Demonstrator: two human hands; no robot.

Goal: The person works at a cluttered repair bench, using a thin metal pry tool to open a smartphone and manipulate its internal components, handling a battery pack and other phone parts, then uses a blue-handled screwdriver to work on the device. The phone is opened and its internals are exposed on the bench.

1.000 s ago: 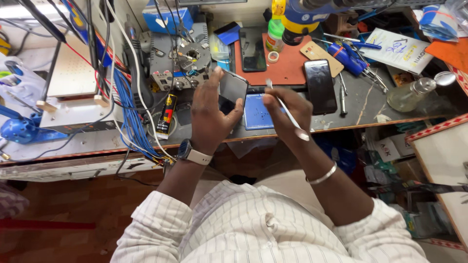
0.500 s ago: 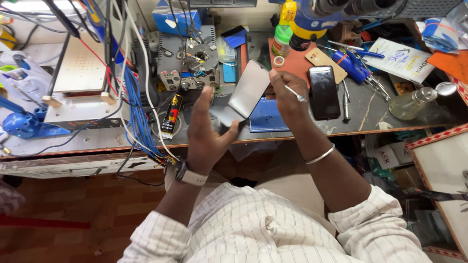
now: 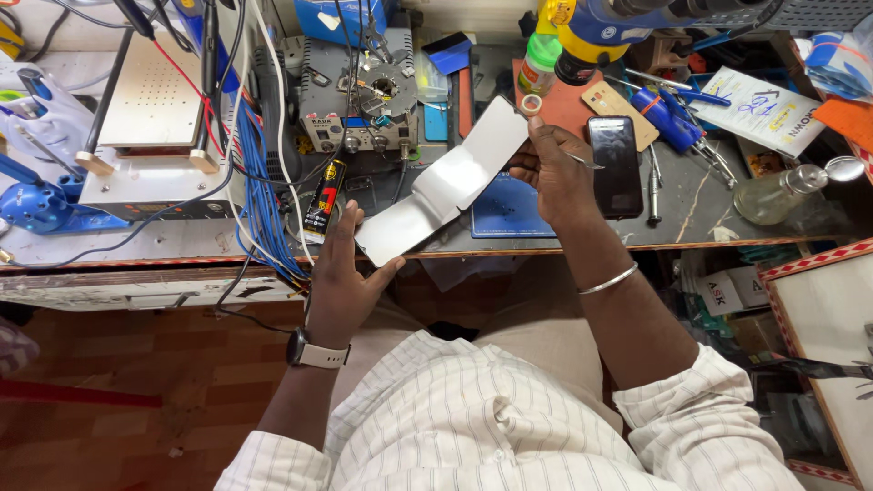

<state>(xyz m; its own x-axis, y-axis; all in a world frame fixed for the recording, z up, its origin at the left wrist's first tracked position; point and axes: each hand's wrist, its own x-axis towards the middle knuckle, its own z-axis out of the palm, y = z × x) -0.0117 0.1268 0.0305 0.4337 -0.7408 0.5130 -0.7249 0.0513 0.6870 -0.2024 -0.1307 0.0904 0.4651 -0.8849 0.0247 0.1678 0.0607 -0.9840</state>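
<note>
Two hands stretch one glossy grey-white flexible film sheet (image 3: pixel 450 182), bent mid-length. Left hand (image 3: pixel 341 273) clasps the lower end; right hand (image 3: pixel 555 173) pinches the upper edge (plus a thin metal tool (image 3: pixel 582 162)) above a blue square mat (image 3: pixel 509 209).

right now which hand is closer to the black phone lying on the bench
Right. The right hand sits just beside the black phone, nearly touching. The left hand is far off, holding the silvery sheet's lower end.

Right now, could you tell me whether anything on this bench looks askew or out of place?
The grey flexible sheet between the left hand and right hand is bent along a crease. A glass bottle lies on its side at the right of the bench.
</note>
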